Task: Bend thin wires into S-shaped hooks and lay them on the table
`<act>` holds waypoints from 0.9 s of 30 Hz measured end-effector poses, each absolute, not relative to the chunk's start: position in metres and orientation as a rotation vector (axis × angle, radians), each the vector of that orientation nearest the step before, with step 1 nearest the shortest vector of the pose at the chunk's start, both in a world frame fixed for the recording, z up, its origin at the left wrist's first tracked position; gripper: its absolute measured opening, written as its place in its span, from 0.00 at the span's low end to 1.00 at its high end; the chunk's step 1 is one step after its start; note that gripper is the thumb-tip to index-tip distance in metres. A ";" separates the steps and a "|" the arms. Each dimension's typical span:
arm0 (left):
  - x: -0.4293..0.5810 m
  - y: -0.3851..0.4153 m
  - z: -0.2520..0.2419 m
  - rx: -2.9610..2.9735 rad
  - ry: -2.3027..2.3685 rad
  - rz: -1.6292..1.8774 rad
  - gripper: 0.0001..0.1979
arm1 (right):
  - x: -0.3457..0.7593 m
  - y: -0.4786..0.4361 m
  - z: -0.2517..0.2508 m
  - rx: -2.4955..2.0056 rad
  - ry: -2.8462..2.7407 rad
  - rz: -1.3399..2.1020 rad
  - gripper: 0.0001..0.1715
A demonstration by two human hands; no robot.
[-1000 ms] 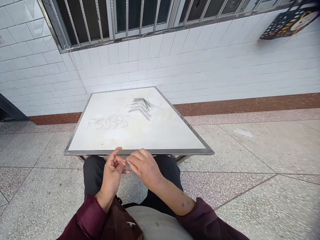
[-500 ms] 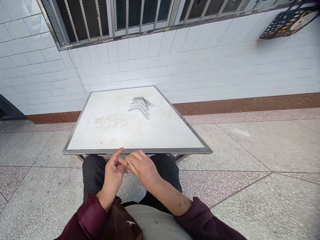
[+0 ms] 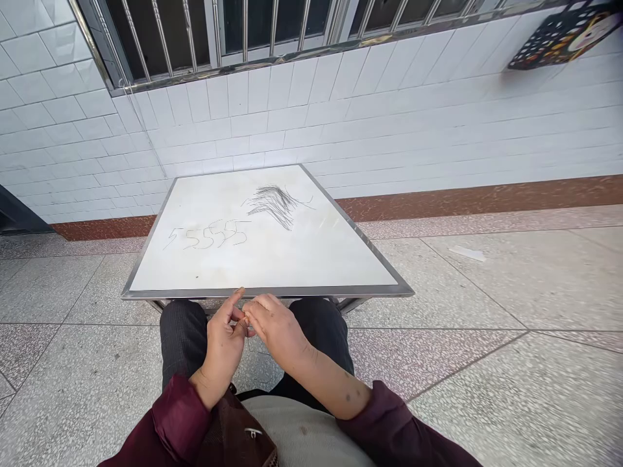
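Hands: left hand [image 3: 222, 344], right hand [image 3: 275, 327], fingertips pinched together | contents too small to tell | near table [image 3: 263, 292] edge

Grip: whether our left hand [image 3: 221, 344] and right hand [image 3: 275, 327] pinch anything, we cannot tell; too small.
Basket [image 3: 559, 39]: blurred, cut by our top-right corner.
Window [image 3: 233, 26]: cut off above.

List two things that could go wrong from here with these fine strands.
1. The left hand and right hand meet fingertip to fingertip beyond the table edge, over the lap; anything tiny they pinch could drop onto the speckled floor.
2. The loose dark strands lie unweighted on the table; a draught might scatter them.
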State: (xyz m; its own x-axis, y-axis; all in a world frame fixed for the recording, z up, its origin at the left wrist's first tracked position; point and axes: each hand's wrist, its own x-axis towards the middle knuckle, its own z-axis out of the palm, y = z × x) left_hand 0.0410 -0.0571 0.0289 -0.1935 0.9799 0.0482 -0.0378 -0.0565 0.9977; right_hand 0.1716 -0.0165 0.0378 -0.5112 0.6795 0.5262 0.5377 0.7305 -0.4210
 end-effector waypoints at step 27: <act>0.029 -0.049 0.039 0.724 1.032 1.351 0.31 | 0.189 0.014 0.033 -0.625 -2.289 0.529 0.12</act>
State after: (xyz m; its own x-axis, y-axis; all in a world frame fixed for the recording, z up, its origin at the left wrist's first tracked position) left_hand 0.0290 -0.0492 0.0394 -0.0777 0.9819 -0.1726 -0.4248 0.1240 0.8968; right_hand 0.1886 0.0144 0.0329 -0.6419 0.5677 0.5155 0.2839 0.8004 -0.5280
